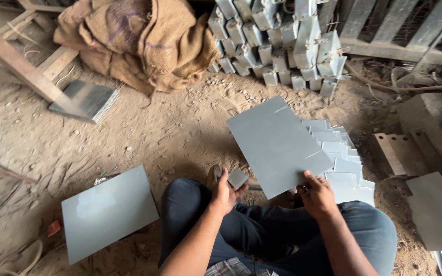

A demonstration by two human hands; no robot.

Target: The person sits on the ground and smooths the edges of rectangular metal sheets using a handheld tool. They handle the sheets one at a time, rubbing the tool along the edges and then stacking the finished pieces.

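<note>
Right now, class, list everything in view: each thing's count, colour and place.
held sheet: one, grey, in right hand
small piece: one, grey, in left hand
sheet pile: many, grey, fanned under the held sheet
flat sheet: one, grey, ground, lower left
sheet stack: one, dark grey, upper left
sacks: heap, brown, top
metal boxes: many, grey, stacked at top
left hand: gripping small piece
right hand: gripping sheet's lower edge
</note>
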